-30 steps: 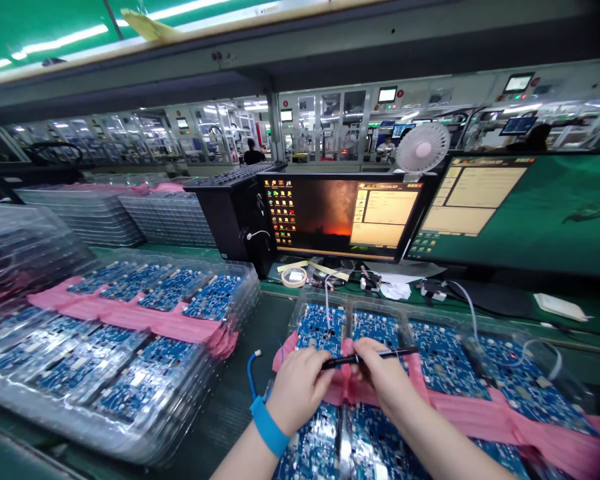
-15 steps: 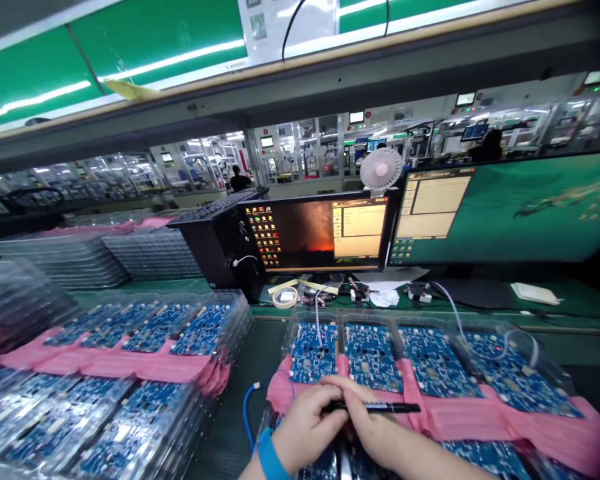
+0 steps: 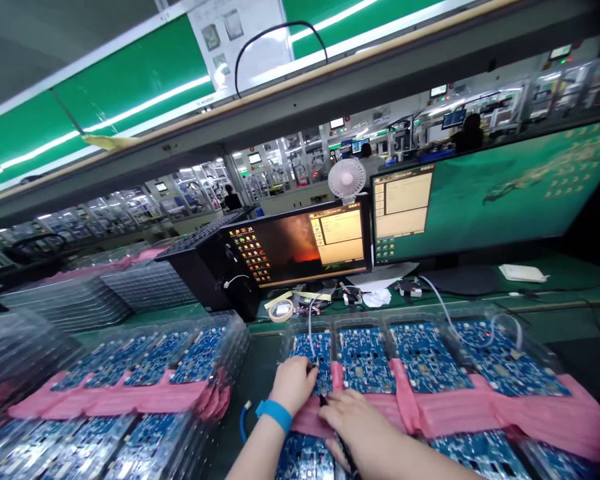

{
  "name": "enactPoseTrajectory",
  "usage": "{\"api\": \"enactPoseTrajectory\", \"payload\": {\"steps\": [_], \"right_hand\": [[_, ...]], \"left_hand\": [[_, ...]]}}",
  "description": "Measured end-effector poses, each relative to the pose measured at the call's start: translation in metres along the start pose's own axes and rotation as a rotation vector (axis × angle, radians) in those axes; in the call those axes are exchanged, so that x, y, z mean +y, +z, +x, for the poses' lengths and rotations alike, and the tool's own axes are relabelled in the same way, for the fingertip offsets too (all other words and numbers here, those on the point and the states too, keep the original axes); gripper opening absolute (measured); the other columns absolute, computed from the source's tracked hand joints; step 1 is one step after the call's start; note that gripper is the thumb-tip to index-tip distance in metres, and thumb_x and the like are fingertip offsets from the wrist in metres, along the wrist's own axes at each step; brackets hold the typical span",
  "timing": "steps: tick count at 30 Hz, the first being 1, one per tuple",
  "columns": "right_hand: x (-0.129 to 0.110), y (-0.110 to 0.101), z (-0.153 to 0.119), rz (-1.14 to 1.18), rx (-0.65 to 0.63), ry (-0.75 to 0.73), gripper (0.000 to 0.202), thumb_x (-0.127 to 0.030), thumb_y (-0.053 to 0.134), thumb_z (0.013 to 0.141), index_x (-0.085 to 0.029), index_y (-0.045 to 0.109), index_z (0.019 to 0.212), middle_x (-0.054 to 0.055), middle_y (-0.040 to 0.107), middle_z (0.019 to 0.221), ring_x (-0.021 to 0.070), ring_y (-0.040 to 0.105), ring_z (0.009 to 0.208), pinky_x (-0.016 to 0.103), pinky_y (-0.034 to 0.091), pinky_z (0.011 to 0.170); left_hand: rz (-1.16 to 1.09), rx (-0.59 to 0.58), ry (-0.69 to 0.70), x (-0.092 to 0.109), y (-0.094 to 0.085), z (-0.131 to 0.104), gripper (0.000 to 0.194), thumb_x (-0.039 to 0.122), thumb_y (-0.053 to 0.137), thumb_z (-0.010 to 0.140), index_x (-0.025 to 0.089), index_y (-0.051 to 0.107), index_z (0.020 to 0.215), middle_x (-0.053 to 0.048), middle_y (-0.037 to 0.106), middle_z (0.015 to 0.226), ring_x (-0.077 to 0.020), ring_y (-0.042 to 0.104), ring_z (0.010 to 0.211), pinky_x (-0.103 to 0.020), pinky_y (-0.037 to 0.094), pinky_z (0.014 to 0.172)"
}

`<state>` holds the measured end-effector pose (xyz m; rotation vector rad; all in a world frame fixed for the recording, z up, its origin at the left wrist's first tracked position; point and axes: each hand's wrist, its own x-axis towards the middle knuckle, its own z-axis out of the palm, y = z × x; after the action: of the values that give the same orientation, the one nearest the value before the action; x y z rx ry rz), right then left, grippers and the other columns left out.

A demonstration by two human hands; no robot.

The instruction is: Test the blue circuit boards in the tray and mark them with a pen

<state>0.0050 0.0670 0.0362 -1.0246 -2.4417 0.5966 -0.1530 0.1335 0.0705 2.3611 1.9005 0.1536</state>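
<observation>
My left hand (image 3: 293, 385), with a blue wristband (image 3: 275, 415), reaches over the leftmost blue circuit board (image 3: 322, 345) in the back row of the tray in front of me. Its fingers are curled together at the lower end of a white cable (image 3: 311, 330) that comes down onto this board; the exact contact is partly hidden. A black marker pen (image 3: 347, 453) is held in my right hand (image 3: 355, 423), tip pointing up and left, over the pink foam strip (image 3: 445, 417). More blue boards (image 3: 367, 360) lie alongside in the clear plastic tray.
To the left stands a stack of clear trays (image 3: 190, 427) with blue boards and pink strips. Behind are a computer case (image 3: 213, 273), two monitors (image 3: 295, 247), a small fan (image 3: 347, 179), a tape roll (image 3: 281, 311) and loose cables. A second white cable (image 3: 443, 303) reaches the rightmost board.
My hands, together around the pen before, have separated. The left has moved up to the cable's end on the leftmost board; the right keeps the pen, now turned to point up-left. The view has tilted.
</observation>
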Motion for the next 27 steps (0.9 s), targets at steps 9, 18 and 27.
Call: {"api": "enactPoseTrajectory", "payload": {"steps": [9,18,27], "right_hand": [[-0.002,-0.018,-0.003,0.000,-0.010,0.005,0.024,-0.030,0.056,0.076,-0.020,0.055,0.098,0.006,0.055,0.100,0.0212,0.048,0.093,0.032,0.034,0.087],[-0.003,-0.023,-0.002,-0.030,-0.042,0.018,0.022,-0.029,0.055,0.076,-0.017,0.055,0.094,0.008,0.056,0.095,0.0236,0.049,0.091,0.033,0.038,0.083],[-0.004,-0.082,-0.058,0.020,-0.017,0.029,0.030,-0.021,0.054,0.075,-0.021,0.054,0.104,0.005,0.056,0.095,0.0223,0.051,0.088,0.034,0.042,0.080]], "left_hand": [[0.138,-0.085,-0.097,0.016,0.006,0.014,0.021,0.027,0.039,0.085,0.016,0.057,0.080,-0.007,0.064,0.081,-0.0189,0.060,0.077,-0.026,0.040,0.068],[0.152,-0.066,-0.162,0.020,0.002,0.019,0.019,0.025,0.035,0.088,0.014,0.050,0.089,-0.008,0.064,0.078,-0.0195,0.061,0.072,-0.027,0.040,0.062],[0.000,0.083,0.085,0.071,-0.004,0.022,0.019,0.025,0.038,0.087,0.019,0.051,0.075,-0.003,0.059,0.081,-0.0156,0.055,0.079,-0.023,0.036,0.070]]}}
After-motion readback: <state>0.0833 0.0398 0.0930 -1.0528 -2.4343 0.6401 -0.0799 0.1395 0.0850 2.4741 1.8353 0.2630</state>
